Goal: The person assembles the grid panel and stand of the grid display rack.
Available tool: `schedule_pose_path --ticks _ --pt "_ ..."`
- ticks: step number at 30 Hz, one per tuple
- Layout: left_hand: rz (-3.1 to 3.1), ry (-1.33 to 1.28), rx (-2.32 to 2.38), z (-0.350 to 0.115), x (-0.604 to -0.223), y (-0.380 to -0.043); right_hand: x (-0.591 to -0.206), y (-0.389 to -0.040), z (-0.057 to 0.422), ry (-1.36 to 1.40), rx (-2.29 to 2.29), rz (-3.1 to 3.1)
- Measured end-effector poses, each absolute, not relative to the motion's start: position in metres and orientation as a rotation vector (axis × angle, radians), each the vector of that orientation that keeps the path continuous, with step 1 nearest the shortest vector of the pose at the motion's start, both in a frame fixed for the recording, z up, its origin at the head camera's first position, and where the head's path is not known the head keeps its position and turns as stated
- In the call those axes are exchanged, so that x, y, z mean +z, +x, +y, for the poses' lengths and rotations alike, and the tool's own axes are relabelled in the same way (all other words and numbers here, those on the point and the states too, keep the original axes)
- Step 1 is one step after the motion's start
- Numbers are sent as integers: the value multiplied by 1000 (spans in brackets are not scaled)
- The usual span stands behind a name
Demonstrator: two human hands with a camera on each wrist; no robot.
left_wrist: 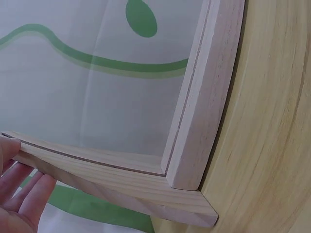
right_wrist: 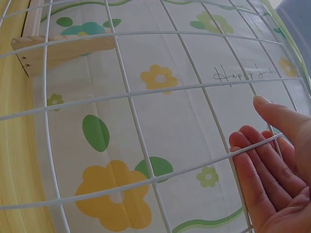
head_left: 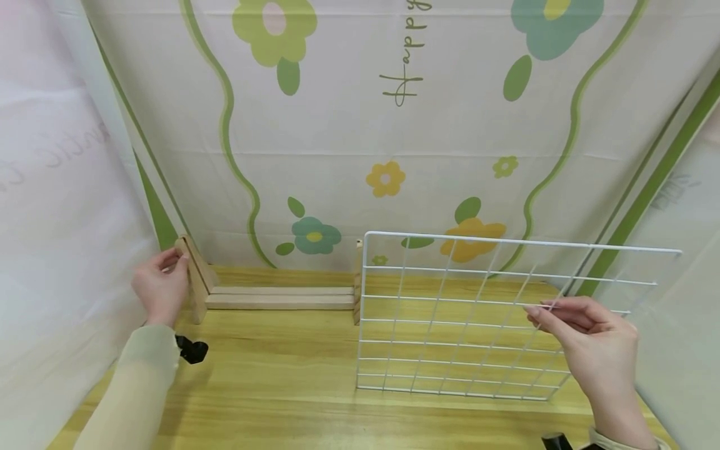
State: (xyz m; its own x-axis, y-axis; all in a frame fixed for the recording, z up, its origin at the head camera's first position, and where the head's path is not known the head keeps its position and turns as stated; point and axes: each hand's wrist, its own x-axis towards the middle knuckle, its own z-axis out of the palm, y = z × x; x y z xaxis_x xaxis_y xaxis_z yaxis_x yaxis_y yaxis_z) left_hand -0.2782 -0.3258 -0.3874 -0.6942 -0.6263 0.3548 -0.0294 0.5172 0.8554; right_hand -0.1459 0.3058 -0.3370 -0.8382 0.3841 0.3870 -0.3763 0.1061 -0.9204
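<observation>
A wooden stand (head_left: pixel 281 302) with a grooved bar between two uprights sits at the back left of the table. My left hand (head_left: pixel 162 284) pinches the upper part of its left upright (left_wrist: pixel 97 177), thumb on one face and fingers on the other. The right upright (head_left: pixel 357 281) shows partly behind a white wire grid panel (head_left: pixel 362 312). That panel stands tilted, its lower edge at the tabletop. My right hand (head_left: pixel 599 340) grips the panel's right part by its wires, with fingers around a wire (right_wrist: pixel 255 145) in the right wrist view.
Beneath everything is a wood-grain tabletop (head_left: pixel 270 381). A flower-printed cloth (head_left: pixel 337 137) hangs behind, and similar cloth walls rise at the left (head_left: pixel 62 219) and right (head_left: pixel 675 281). Black wrist camera mounts (head_left: pixel 192 350) show by both wrists.
</observation>
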Motion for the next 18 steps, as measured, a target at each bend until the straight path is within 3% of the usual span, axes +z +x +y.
schedule_pose_path --ticks 18 --pt "-2142 463 -1159 -293 -387 -271 -336 -146 305 -27 1788 -1834"
